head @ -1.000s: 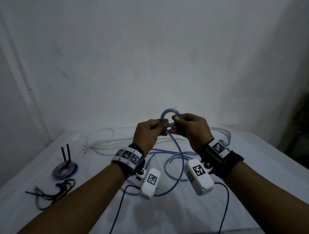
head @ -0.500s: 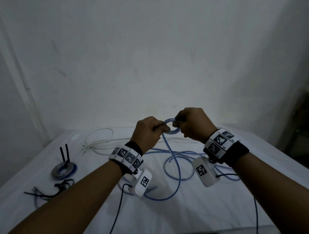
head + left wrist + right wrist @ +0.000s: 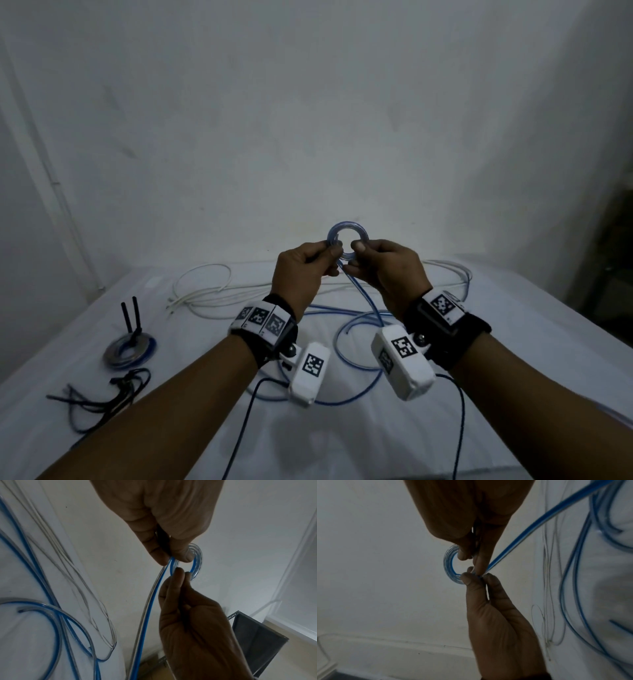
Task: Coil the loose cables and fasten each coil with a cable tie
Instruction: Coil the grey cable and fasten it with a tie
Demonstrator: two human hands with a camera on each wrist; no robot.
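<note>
Pinching a small blue coil (image 3: 347, 241) from both sides, the left hand (image 3: 303, 270) and right hand (image 3: 387, 270) hold it up above the tabletop (image 3: 513, 342) in the head view. From the coil a blue cable (image 3: 368, 301) runs down between the wrists to loose loops lying on the tabletop. A white cable (image 3: 205, 294) lies farther back, near the wall. At the left sit a finished coil (image 3: 130, 351) with two black tie ends standing up from it, and nearer, a heap of black cable ties (image 3: 102, 397).

From the left wrist, the left hand (image 3: 171, 513) has its thumb and fingers (image 3: 154, 547) pressed on the coil (image 3: 195, 561) where the cable (image 3: 149, 608) leaves it; the right hand (image 3: 197, 628) pinches the opposite side of the ring.

From the right wrist, the right hand (image 3: 471, 513) nips the coil (image 3: 450, 566) between thumb and fingers (image 3: 481, 555), and the left hand (image 3: 498, 628) pinches it from below, thumb and forefinger closed on the strands. The cable (image 3: 539, 520) stretches away to the upper right.
</note>
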